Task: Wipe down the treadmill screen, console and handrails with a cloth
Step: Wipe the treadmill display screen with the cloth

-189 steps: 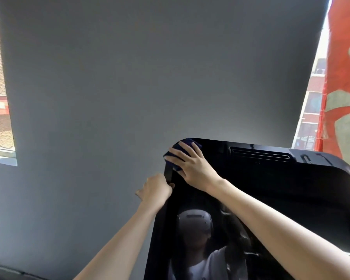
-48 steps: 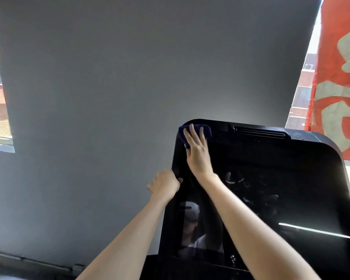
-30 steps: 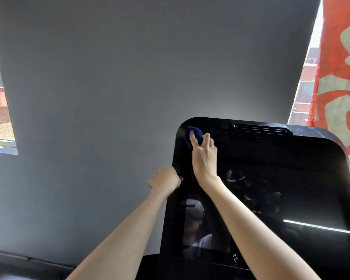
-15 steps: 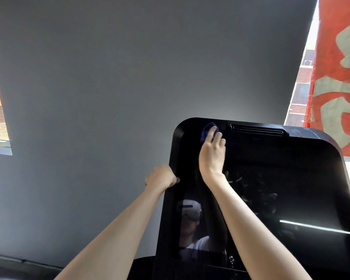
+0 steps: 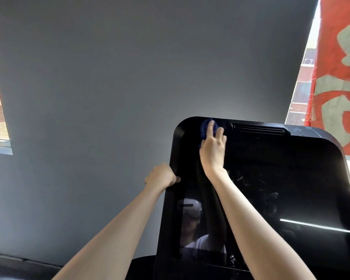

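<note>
- The treadmill screen (image 5: 271, 188), a glossy black panel with rounded corners, is standing upright and tilting slightly, its glass reflecting the room.
- The dark blue cloth (image 5: 205, 128) is lying bunched against the screen's top edge, near its upper left corner.

One view only here, the head camera, worn by the person and looking forward and slightly up at the treadmill screen (image 5: 271, 188) from arm's reach. The screen fills the lower right of the wide-angle frame, tilted, its top edge near mid-height. Behind and above it spreads the grey wall (image 5: 129, 77); windows sit at both far sides. Both forearms rise from the bottom edge toward the screen's upper left corner.
</note>
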Demonstrator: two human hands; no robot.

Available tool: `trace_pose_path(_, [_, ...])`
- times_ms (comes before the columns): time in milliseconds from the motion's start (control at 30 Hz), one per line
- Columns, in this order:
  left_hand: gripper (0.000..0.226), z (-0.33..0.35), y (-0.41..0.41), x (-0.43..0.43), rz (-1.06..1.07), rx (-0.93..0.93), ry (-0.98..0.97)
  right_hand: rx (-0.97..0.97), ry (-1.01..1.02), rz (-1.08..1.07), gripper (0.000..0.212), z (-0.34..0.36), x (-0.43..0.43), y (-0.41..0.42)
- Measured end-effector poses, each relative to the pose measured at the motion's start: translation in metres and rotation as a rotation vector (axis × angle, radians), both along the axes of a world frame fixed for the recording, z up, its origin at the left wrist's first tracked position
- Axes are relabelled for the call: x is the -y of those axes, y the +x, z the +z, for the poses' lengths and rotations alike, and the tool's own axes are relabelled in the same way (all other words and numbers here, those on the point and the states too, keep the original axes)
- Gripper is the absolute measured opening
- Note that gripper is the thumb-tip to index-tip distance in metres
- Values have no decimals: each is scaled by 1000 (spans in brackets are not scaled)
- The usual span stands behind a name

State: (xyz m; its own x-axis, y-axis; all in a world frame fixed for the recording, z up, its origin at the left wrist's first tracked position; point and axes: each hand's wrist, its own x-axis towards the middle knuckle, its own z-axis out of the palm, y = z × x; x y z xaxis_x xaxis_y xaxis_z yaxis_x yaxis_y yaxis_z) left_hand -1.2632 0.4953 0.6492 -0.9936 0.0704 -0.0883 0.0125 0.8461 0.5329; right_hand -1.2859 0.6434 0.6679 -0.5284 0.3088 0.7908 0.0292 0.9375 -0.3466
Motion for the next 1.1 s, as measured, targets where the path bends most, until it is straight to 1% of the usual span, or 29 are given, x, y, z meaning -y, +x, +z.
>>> trace_pose_path(100, [51,0,1,0,-2,-15,-2,83,296,229,67,-2,23,-1])
trace_pose_path(133, [51,0,2,0,-2,-20,-10,117,390,272,65,-2,22,0])
trace_pose_path(200, [49,-1,4,1,1,-32,-20,143,534,270,64,9,6,4])
trace_pose_path(233, [49,-1,4,1,2,-40,-19,123,538,238,62,17,-2,4])
trace_pose_path(267, [48,-2,4,2,1,-48,-17,95,486,181,57,26,-8,2])
trace_pose_path(333, [47,-3,4,3,3,-54,-7,69,292,58,41,42,-8,-6])
trace_pose_path(367, [47,-5,5,3,4,-62,1,65,222,37,35,47,-4,-14])
trace_pose_path(400, [46,-7,6,3,5,-81,10,67,195,55,32,49,1,-21])
trace_pose_path(467, [45,-13,8,3,6,-123,38,85,245,178,32,49,9,-34])
trace_pose_path(533, [45,-19,9,5,9,-133,89,121,350,363,29,42,12,-35])
trace_pose_path(633, [47,-25,11,9,2,-147,170,235,595,600,25,15,19,-15])
trace_pose_path(700, [51,-28,15,11,6,-177,142,324,739,694,29,2,18,-5])
trace_pose_path(733, [53,-29,17,13,-4,-184,115,354,785,703,30,6,15,-5])
trace_pose_path(767, [54,-30,19,15,-21,-179,91,356,806,689,30,14,14,-9])
trace_pose_path(800, [51,-30,19,18,-40,-170,70,350,769,659,29,23,12,-16])
trace_pose_path(867, [40,-32,19,21,-53,-145,43,259,584,554,25,40,12,-29])
trace_pose_path(900, [37,-33,19,22,-48,-141,37,213,492,502,23,42,14,-32])
trace_pose_path(933, [37,-35,18,22,-42,-144,30,199,444,485,21,37,18,-32])
trace_pose_path(967, [40,-37,18,22,-36,-146,22,218,452,508,20,25,21,-30])
trace_pose_path(1033, [43,-40,20,21,-5,-170,11,266,588,622,23,-7,25,-12])
trace_pose_path(1100, [43,-42,23,20,41,-188,31,343,701,738,30,-31,23,11])
